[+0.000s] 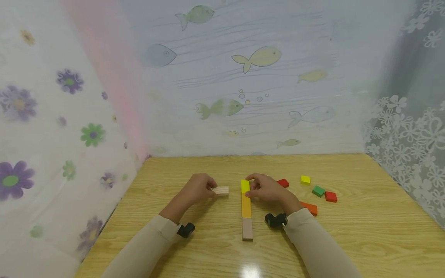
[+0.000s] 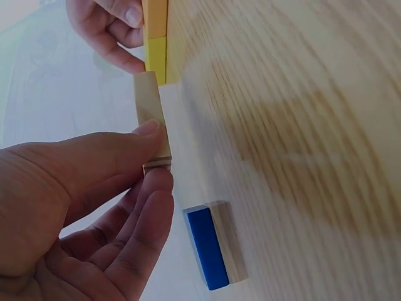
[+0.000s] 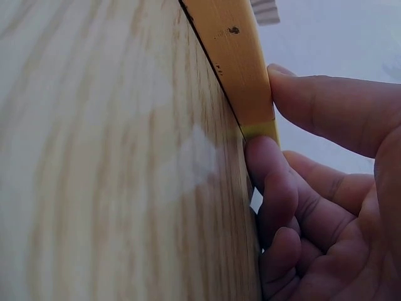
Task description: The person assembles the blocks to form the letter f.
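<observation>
Far L, a floral cloth (image 1: 93,134) w/ purple & green flowers hangs beside the desk (image 1: 375,239), which has a yellowish wood grain. Next, L sleeve (image 1: 142,247), beige, w/ black L wrist cam (image 1: 186,230) at the cuff. L hand (image 1: 200,189) pinches a plain wood block (image 1: 221,190) btwn thumb & fingers; the block's free end points R, toward the row, w/ a gap btwn. Can't tell if it touches the desk. A blue block (image 2: 207,249) lies on the desk near L hand, seen only in L wrist view.

Mid-desk, a straight row runs far to near, end to end: yellow block (image 1: 245,185), amber block (image 1: 246,208), grey-brown block (image 1: 247,230). Behind the desk, a fish-print cloth (image 1: 255,23).

R hand (image 1: 265,188) is at the row's far end: fingers curl round the yellow block's end, thumb by the yellow/amber joint. Near the R cuff, black R wrist cam (image 1: 276,220); R sleeve (image 1: 316,239) is beige too.

Further R, loose on the desk: red block (image 1: 284,182), partly behind R hand; small yellow block (image 1: 305,180); orange block (image 1: 309,208), partly hidden by R arm; green block (image 1: 318,191); small red block (image 1: 331,197), just beside the green one. Far R, grey cloth (image 1: 424,131) w/ white flowers.
</observation>
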A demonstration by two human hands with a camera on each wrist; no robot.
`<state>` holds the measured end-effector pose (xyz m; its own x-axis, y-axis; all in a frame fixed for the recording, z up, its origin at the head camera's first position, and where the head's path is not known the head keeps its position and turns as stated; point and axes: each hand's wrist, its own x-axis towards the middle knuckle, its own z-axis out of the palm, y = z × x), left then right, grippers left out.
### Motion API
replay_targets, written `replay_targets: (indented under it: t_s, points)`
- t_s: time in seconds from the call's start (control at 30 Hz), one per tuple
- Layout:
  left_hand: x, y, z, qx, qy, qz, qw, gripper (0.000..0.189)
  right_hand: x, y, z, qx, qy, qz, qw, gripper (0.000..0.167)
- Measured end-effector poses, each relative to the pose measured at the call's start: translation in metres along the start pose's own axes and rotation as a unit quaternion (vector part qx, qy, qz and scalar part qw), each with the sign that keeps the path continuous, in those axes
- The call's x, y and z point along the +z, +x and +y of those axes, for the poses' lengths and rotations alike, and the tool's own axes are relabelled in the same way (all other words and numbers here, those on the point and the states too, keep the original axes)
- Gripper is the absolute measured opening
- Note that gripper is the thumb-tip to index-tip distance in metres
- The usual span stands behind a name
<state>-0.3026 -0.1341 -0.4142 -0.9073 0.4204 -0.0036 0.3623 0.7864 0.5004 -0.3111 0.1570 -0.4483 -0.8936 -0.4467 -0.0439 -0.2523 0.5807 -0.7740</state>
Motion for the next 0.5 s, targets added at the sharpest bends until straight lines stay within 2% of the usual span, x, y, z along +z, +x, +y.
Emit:
replay_targets:
  t_s: [0.17, 0.5]
  points:
    - [0.0, 0.008, 0.002, 0.001, 0.007, -0.005, 1.0, 0.032, 0.0, -0.001, 0.001, -0.002, -0.003, 0.001, 1.0, 0.06]
    - [0.002, 0.016, 0.005, -0.013, -0.011, -0.006, 0.9998, 0.035, 0.001, 0.001, 0.004, -0.007, -0.002, 0.002, 1.0, 0.059]
